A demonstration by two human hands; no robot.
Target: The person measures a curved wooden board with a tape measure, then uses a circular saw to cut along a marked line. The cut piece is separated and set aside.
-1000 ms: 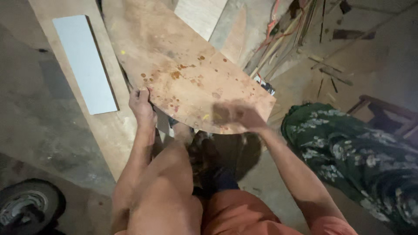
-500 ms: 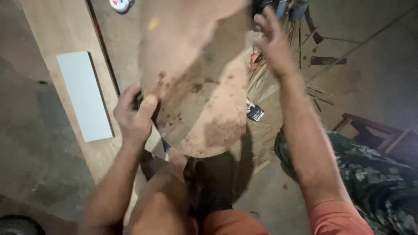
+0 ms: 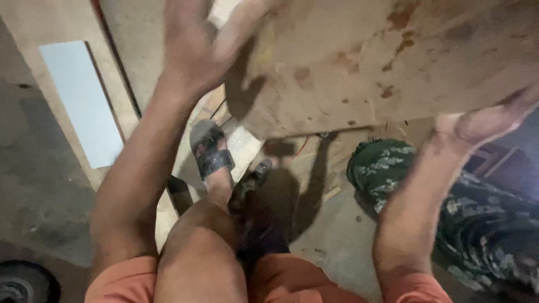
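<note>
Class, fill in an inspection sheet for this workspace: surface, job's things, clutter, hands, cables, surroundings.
Surface: grey concrete floor, dusty.
Job's things: large stained brown plywood panel, lifted off the floor.
Clutter: pale blue rectangular board lying on a tan plywood sheet; thin wood offcuts near the feet.
Hands: left hand grips the panel's left edge; right hand holds its lower right edge.
Cables: a thin dark line on the floor under the panel; cannot tell whether it is a cable.
Surroundings: green patterned cloth at right; black wheel at bottom left; black sandal on the person's foot.
</note>
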